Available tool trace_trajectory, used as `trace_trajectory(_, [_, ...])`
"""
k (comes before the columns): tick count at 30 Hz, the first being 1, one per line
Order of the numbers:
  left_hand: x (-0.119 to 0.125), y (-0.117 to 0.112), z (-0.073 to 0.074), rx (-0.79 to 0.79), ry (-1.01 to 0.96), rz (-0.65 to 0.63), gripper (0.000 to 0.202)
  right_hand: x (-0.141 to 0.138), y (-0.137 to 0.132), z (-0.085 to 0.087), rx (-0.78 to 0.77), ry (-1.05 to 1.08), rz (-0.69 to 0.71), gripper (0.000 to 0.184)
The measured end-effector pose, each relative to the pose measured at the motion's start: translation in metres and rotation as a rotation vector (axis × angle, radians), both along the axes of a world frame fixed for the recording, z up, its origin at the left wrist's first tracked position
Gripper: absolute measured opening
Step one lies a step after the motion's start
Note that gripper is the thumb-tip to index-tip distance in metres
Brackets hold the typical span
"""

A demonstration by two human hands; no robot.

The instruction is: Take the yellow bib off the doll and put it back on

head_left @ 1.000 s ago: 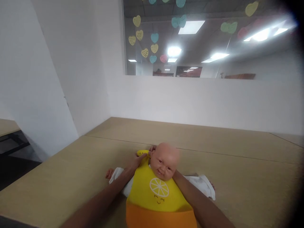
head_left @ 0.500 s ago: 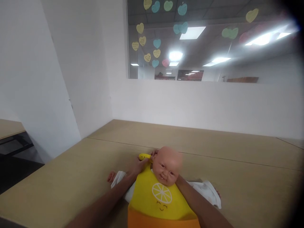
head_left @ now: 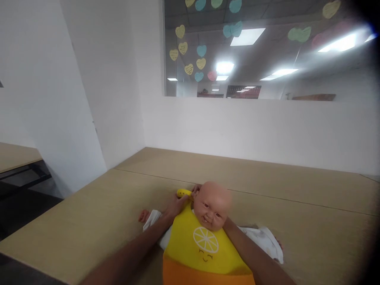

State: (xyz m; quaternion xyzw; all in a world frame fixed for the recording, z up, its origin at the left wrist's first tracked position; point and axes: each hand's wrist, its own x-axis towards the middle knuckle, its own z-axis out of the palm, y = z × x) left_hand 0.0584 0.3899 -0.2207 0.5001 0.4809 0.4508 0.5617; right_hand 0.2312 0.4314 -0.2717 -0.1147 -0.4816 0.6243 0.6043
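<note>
A baby doll point(head_left: 213, 204) in white clothes lies face up on the table, its head tilted. Over its chest is a yellow silicone bib point(head_left: 185, 233) with a lemon-slice print and an orange pocket at the bottom. My left hand point(head_left: 177, 205) is closed on the bib's neck strap point(head_left: 184, 192), whose holed end sticks out beside the doll's ear. Behind the doll's head and neck passes my right arm; only some fingers of my right hand point(head_left: 196, 187) show by the ear, near the strap. What those fingers hold is hidden.
The wooden table point(head_left: 89, 221) meets a white wall point(head_left: 237, 126) at the back. Above is a window point(head_left: 255, 59) with heart-shaped paper notes. Another table point(head_left: 18, 156) stands at the far left beyond a white pillar.
The whole view has shifted slightly, so everything sits a bit further right. Both hands stay at the strap beside the doll's head, with little visible movement.
</note>
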Motion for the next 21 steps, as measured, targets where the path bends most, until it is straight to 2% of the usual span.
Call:
trace_trajectory(2, [0.001, -0.001, 0.002, -0.008, -0.013, -0.006, 0.035, 0.001, 0.001, 0.002, 0.069, 0.053, 0.096, 0.034])
trace_trajectory(4, [0.001, -0.001, 0.004, 0.002, -0.009, -0.001, 0.035, 0.001, 0.001, 0.003, 0.091, 0.071, 0.114, 0.034])
trace_trajectory(8, [0.003, 0.003, 0.002, 0.019, 0.056, 0.025, 0.036, 0.001, 0.001, 0.001, 0.032, 0.065, 0.049, 0.033])
trace_trajectory(13, [0.002, 0.008, -0.004, 0.076, 0.099, 0.018, 0.034, 0.006, -0.001, -0.002, -0.052, 0.016, 0.069, 0.036])
trace_trajectory(17, [0.001, 0.008, -0.004, 0.151, 0.112, -0.037, 0.029, 0.006, -0.004, -0.004, -0.085, 0.053, 0.057, 0.052])
trace_trajectory(21, [0.0, 0.006, -0.001, 0.202, 0.105, -0.05, 0.027, 0.003, -0.009, -0.003, -0.121, 0.119, -0.042, 0.061])
